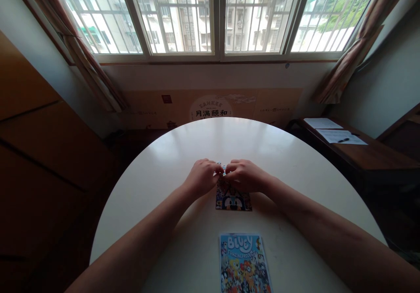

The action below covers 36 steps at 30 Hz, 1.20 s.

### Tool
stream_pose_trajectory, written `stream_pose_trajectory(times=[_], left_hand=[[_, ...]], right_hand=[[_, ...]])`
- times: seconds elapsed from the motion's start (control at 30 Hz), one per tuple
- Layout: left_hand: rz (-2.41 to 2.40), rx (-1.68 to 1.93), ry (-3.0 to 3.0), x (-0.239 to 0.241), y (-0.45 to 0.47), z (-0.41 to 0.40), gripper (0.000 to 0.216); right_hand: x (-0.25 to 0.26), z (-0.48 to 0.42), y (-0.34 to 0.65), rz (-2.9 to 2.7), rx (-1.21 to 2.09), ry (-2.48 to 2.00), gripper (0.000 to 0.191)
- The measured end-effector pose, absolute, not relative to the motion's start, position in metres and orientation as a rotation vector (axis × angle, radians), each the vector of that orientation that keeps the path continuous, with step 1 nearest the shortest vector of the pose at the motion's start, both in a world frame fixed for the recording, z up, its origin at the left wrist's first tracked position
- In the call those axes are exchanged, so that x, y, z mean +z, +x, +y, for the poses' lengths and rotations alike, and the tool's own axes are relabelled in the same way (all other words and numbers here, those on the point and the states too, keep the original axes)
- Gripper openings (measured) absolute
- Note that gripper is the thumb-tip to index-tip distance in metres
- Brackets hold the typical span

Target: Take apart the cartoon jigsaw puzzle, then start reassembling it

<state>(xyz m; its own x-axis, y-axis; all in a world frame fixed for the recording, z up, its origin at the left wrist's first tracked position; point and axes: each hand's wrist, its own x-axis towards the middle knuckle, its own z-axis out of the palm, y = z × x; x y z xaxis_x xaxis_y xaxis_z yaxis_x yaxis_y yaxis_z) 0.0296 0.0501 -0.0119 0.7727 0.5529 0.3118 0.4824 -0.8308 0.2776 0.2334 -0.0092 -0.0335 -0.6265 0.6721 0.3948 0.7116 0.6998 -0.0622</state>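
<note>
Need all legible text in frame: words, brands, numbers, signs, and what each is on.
"BLUEY": top of the bright cartoon card at the table's near side
"FANZINE PROJECT": same card, under it
"月满颐和": tan panel below the window
"ANKEE", first letter unclear: same panel, arched above the characters
Too small or blurred: the panel's other lettering; anything on the papers at right
No legible text: visible part of the half-covered picture

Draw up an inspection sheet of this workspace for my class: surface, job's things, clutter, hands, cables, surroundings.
Surface: white table, rounded far edge, glossy with reflected light.
Job's things: picture panel, partly covered; Bluey card, nearer the camera.
Clutter: papers and black pen on the brown side table.
Hands: left hand and right hand close together over the picture panel; exact grip unclear.
Cables: nothing seen.
Surroundings: barred window, curtains.
</note>
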Motion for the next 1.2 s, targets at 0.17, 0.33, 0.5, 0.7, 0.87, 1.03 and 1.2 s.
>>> stream_pose_trajectory(times=[0.17, 0.33, 0.5, 0.7, 0.87, 1.03, 1.2], left_hand=[[0.908, 0.600, 2.763, -0.014, 0.031, 0.052, 0.018], [0.973, 0.602, 2.743, -0.017, 0.033, 0.052, 0.015], [0.922, 0.618, 2.726, -0.014, 0.032, 0.052, 0.016], [0.848, 0.696, 2.607, -0.007, 0.029, 0.052, 0.017], [0.873, 0.785, 2.433, -0.004, 0.030, 0.049, 0.015], [0.857, 0.853, 2.261, -0.003, 0.032, 0.047, 0.014], [0.799, 0.839, 2.026, -0.008, 0.034, 0.052, 0.012]], right_hand=[[-0.034, -0.009, 0.234, -2.500, -0.069, -1.049, 0.024], [-0.036, -0.008, 0.235, -2.506, -0.042, -1.065, 0.030], [-0.043, -0.007, 0.238, -2.376, 0.114, -1.043, 0.026], [-0.045, -0.006, 0.238, -2.124, 0.207, -1.130, 0.009], [-0.039, -0.007, 0.235, -2.084, 0.081, -1.175, 0.018], [-0.036, -0.006, 0.235, -1.956, 0.178, -1.186, 0.017], [-0.040, -0.003, 0.234, -1.869, 0.311, -1.142, 0.013]])
